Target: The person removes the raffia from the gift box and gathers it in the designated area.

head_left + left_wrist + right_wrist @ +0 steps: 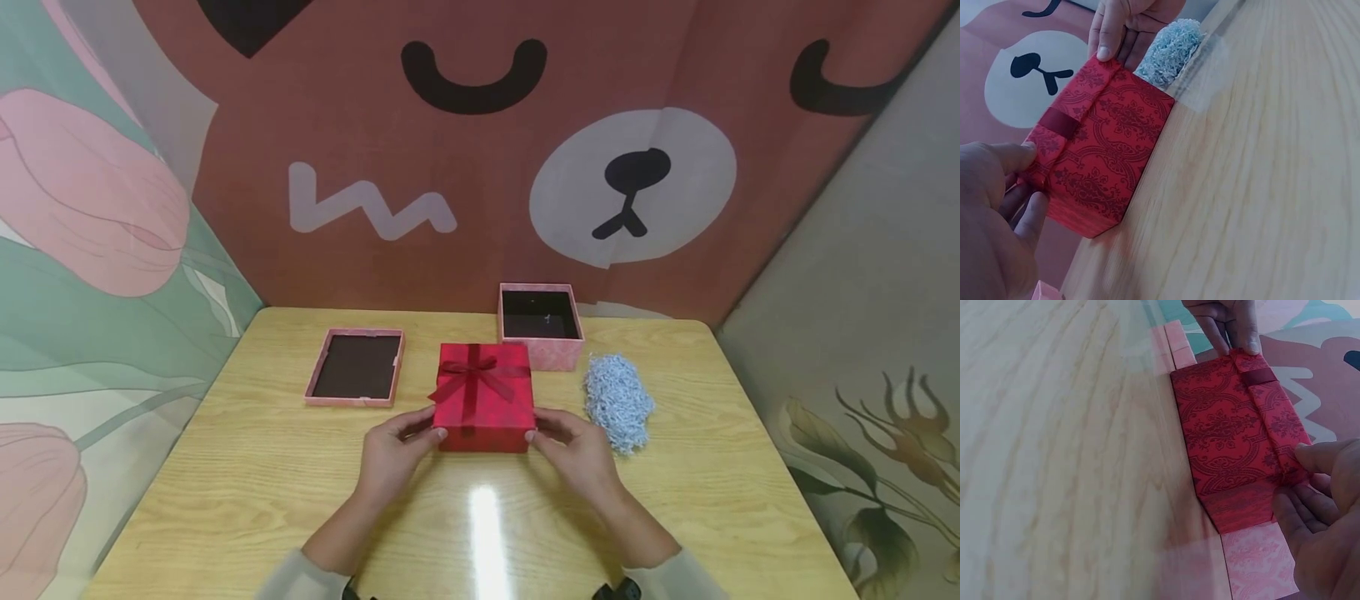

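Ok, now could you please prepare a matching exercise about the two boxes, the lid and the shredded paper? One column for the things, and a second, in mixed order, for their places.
Things:
1. red gift box with bow
2. shallow pink lid
3. open pink box
4. light-blue shredded paper

Places:
A. farthest right of the four
B. farthest back of the four
C. held between left hand and right hand
D. farthest left of the four

Pairs: 1-C, 2-D, 3-B, 4-A

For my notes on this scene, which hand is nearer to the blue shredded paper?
Right: the right hand is beside the blue shredded paper; the left hand is farther away, across the red box from it.
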### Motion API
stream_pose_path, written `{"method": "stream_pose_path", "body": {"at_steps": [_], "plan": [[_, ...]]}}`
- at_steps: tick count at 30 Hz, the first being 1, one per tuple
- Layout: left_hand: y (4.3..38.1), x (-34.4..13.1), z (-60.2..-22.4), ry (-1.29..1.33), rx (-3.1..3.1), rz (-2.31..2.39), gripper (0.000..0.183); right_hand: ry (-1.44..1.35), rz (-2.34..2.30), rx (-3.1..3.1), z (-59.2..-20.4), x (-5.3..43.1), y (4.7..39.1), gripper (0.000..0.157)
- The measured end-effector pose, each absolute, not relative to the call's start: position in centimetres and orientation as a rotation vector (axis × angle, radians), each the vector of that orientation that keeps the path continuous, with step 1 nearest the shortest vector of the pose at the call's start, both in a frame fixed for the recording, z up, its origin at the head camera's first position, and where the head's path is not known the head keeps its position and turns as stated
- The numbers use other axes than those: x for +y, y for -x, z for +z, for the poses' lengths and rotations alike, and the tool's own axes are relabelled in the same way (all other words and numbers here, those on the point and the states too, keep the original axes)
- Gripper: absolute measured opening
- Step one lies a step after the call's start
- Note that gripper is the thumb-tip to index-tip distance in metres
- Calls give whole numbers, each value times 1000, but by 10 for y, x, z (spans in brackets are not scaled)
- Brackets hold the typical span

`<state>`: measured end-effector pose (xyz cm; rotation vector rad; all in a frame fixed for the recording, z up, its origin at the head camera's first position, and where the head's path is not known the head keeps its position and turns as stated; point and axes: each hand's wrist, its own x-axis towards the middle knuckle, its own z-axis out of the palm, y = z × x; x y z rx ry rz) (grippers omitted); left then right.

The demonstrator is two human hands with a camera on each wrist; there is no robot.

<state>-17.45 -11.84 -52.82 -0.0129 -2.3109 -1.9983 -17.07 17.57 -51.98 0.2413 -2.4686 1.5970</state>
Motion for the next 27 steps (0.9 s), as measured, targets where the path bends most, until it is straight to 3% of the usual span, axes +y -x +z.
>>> {"method": "stream_pose_path", "body": {"at_steps": [27], "plan": [[178, -106, -524, 6, -2284, -1979, 39, -264, 1632, -2381, -521, 182, 170, 32]]}}
